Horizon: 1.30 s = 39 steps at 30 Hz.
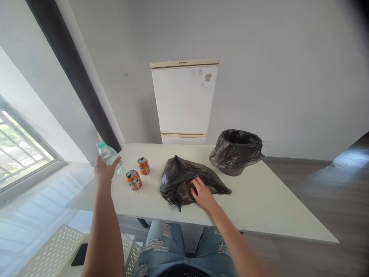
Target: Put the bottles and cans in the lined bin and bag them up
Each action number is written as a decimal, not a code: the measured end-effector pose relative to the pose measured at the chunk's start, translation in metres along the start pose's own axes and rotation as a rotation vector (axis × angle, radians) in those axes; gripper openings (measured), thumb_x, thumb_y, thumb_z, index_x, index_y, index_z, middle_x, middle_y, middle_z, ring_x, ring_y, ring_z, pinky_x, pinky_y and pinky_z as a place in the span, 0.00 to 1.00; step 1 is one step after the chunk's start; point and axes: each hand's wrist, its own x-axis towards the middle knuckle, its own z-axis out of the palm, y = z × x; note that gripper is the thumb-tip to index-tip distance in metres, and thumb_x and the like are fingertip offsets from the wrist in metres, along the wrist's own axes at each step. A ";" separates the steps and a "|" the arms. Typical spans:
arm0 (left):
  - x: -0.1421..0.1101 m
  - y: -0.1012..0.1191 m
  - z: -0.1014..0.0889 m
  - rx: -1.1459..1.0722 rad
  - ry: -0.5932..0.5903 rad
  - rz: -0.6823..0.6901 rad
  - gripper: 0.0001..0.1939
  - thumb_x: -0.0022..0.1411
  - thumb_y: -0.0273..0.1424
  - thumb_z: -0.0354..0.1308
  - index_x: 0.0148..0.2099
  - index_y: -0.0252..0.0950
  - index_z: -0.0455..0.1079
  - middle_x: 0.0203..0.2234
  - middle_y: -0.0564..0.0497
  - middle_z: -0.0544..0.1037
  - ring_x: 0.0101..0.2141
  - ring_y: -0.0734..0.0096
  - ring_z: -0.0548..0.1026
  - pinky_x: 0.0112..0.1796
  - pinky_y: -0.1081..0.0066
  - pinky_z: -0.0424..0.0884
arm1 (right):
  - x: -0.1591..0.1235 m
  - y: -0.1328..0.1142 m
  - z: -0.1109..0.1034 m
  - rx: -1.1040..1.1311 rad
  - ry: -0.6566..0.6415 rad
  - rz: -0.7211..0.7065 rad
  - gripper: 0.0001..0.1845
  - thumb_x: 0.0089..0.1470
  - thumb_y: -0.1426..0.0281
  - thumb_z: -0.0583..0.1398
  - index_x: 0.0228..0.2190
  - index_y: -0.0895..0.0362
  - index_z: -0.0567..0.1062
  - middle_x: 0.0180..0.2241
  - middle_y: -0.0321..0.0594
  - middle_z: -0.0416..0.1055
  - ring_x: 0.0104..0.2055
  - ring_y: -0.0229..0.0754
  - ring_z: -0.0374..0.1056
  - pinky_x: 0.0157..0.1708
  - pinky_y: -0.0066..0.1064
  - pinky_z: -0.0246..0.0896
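At the table's left end, my left hand (105,169) is wrapped round a clear plastic bottle (108,154) with a green cap, which leans to the left. Two orange drink cans stand upright just right of it: a nearer can (134,181) and a farther can (143,166), both with opened tops. A black plastic garbage bag (178,181) lies crumpled at the middle of the table. My right hand (203,194) is at its front opening, fingers curled on the bag's edge. What lies inside the bag is hidden.
A bin (235,152) lined with another black bag stands on the white table (259,200), to the right. Behind the table is a white refrigerator (184,100). A perforated white surface with a dark phone-like object (80,254) lies below left, near a barred window (23,150).
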 end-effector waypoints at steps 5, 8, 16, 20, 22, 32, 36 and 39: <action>0.013 -0.027 0.028 -0.247 -0.127 -0.109 0.36 0.49 0.41 0.75 0.58 0.39 0.67 0.47 0.47 0.79 0.42 0.63 0.77 0.43 0.61 0.77 | 0.000 -0.001 0.000 -0.001 -0.017 0.012 0.10 0.64 0.75 0.54 0.45 0.52 0.68 0.49 0.44 0.68 0.45 0.46 0.72 0.41 0.35 0.69; 0.014 -0.031 0.040 -0.308 -0.232 -0.192 0.38 0.48 0.40 0.75 0.58 0.40 0.66 0.49 0.46 0.78 0.42 0.63 0.78 0.39 0.66 0.76 | 0.000 -0.002 -0.001 0.000 -0.015 0.021 0.09 0.64 0.75 0.54 0.45 0.52 0.68 0.49 0.44 0.68 0.45 0.46 0.72 0.41 0.35 0.69; 0.014 -0.041 0.064 -0.224 -0.322 -0.192 0.38 0.45 0.36 0.76 0.58 0.39 0.68 0.46 0.46 0.78 0.44 0.60 0.78 0.43 0.62 0.77 | 0.000 0.001 0.000 0.027 -0.020 0.019 0.09 0.63 0.75 0.54 0.44 0.52 0.69 0.49 0.44 0.68 0.48 0.48 0.71 0.45 0.38 0.70; 0.015 -0.046 0.073 -0.243 -0.348 -0.241 0.40 0.47 0.35 0.76 0.61 0.39 0.67 0.47 0.45 0.79 0.45 0.59 0.79 0.44 0.59 0.77 | 0.000 0.001 0.000 0.025 -0.047 0.024 0.08 0.64 0.74 0.54 0.43 0.52 0.70 0.49 0.45 0.69 0.47 0.47 0.72 0.44 0.37 0.70; 0.016 -0.049 0.074 -0.250 -0.357 -0.251 0.41 0.47 0.35 0.77 0.62 0.40 0.66 0.47 0.44 0.79 0.45 0.59 0.79 0.44 0.59 0.77 | 0.000 0.001 0.000 0.022 -0.052 0.028 0.07 0.64 0.74 0.55 0.42 0.52 0.70 0.49 0.45 0.69 0.46 0.47 0.72 0.42 0.36 0.70; 0.014 -0.064 0.075 -0.303 -0.352 -0.268 0.54 0.41 0.35 0.79 0.69 0.41 0.60 0.51 0.42 0.78 0.45 0.61 0.79 0.43 0.64 0.77 | 0.000 0.005 0.003 0.009 -0.033 0.019 0.09 0.63 0.76 0.55 0.42 0.52 0.71 0.48 0.44 0.70 0.47 0.47 0.71 0.45 0.37 0.70; 0.013 -0.062 0.067 -0.240 -0.330 -0.280 0.57 0.39 0.33 0.80 0.69 0.44 0.59 0.56 0.40 0.75 0.50 0.55 0.77 0.45 0.60 0.77 | 0.001 0.007 0.004 0.017 -0.047 0.015 0.10 0.63 0.77 0.54 0.42 0.53 0.72 0.48 0.44 0.72 0.49 0.47 0.72 0.49 0.39 0.69; 0.007 -0.054 0.052 -0.088 -0.194 -0.220 0.53 0.42 0.33 0.79 0.69 0.42 0.59 0.59 0.39 0.73 0.57 0.48 0.73 0.52 0.51 0.74 | 0.001 0.008 0.005 0.015 -0.047 0.021 0.11 0.63 0.77 0.54 0.42 0.53 0.73 0.51 0.44 0.72 0.48 0.46 0.73 0.49 0.39 0.70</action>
